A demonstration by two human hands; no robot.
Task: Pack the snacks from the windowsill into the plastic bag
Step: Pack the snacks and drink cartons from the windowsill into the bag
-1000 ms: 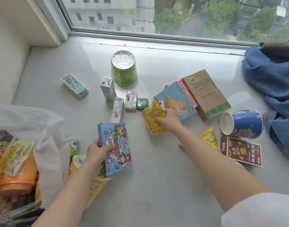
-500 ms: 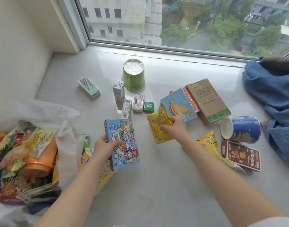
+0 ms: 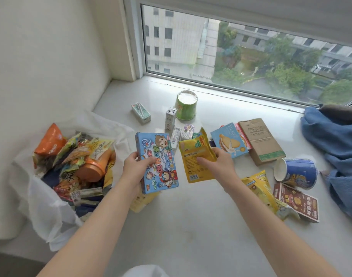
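Observation:
My left hand grips a blue cartoon snack box, held above the windowsill. My right hand holds a yellow snack pouch lifted off the sill, just right of the box. The white plastic bag lies open at the left, holding several snack packets and an orange tub. More snacks remain on the sill: a green cup, small cartons, a blue biscuit box, a brown box, a blue cup on its side, a yellow bag and a brown packet.
A blue cloth is heaped at the right end of the sill. The window runs along the far edge and a white wall closes the left side. A pale yellow packet lies under the blue box.
My right hand has lifted the yellow pouch off the sill toward the left. My left hand has raised the blue box. The view has swung left, showing more of the bag.

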